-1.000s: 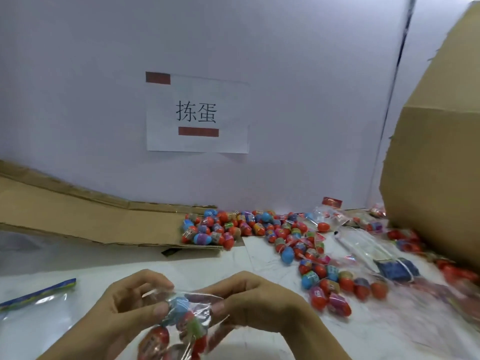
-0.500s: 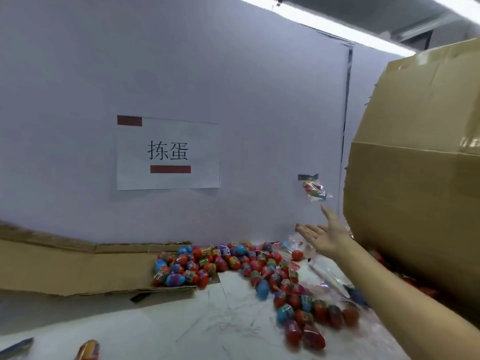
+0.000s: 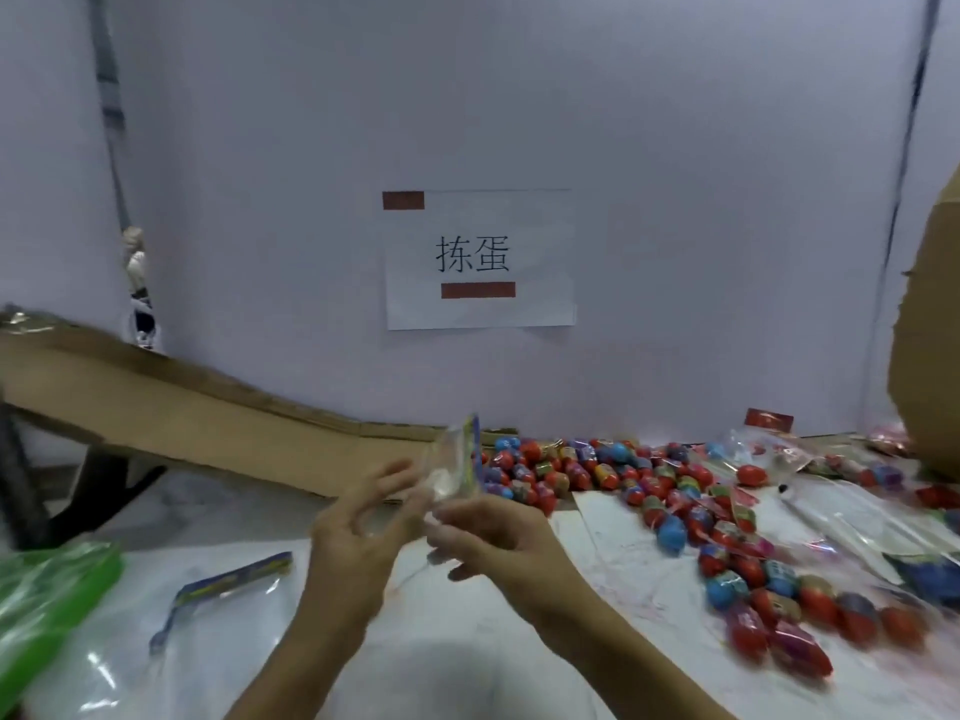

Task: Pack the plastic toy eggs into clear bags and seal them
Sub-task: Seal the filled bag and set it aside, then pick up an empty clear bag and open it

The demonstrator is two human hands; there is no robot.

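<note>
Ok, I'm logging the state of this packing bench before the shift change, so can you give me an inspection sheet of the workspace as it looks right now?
Surface: white table, bare patch in front of the person.
Job's things: loose toy eggs heaped by the wall and trailing to the right; an empty clear bag held up between both hands; another clear bag lying flat at left.
Clutter: flat cardboard at left, green bag, filled bags at right.
Hands: left hand and right hand both on the held bag; blurred.
Cables: nothing seen.
Surroundings: wall with paper sign; cardboard box at right.
</note>
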